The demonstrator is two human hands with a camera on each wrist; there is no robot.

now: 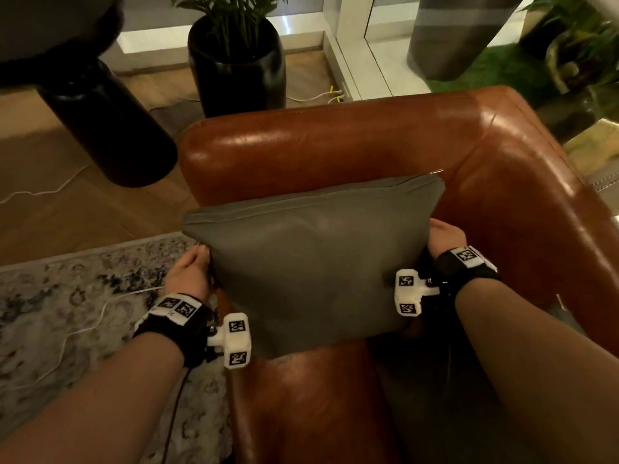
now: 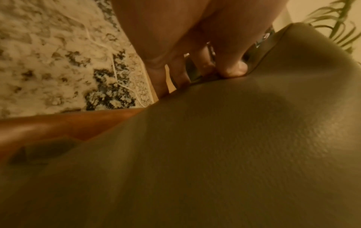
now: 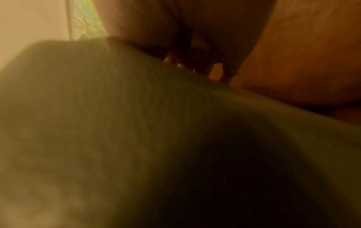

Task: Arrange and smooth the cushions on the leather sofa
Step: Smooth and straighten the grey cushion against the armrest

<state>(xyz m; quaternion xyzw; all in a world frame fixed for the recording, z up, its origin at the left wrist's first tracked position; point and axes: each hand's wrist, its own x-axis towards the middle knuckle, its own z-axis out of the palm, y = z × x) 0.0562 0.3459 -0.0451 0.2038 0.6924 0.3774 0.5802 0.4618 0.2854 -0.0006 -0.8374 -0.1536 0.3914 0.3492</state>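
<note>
A grey leather cushion [image 1: 315,259] is held tilted over the corner seat of the brown leather sofa [image 1: 368,145]. My left hand [image 1: 191,272] grips its left edge, thumb on the front face and fingers behind. In the left wrist view the thumb [image 2: 232,67] presses into the cushion [image 2: 215,146] beside the seam. My right hand [image 1: 445,239] grips the right edge, its fingers hidden behind the cushion. The right wrist view is blurred: the cushion [image 3: 136,123] fills it, with fingers [image 3: 175,61] curled over the edge near the sofa leather [image 3: 302,61].
A patterned rug [image 1: 83,296] with a white cable [image 1: 77,333] lies left of the sofa. A black planter [image 1: 237,65] and a dark cylindrical stand [image 1: 110,125] are on the wood floor behind. The sofa armrest [image 1: 536,195] runs along the right.
</note>
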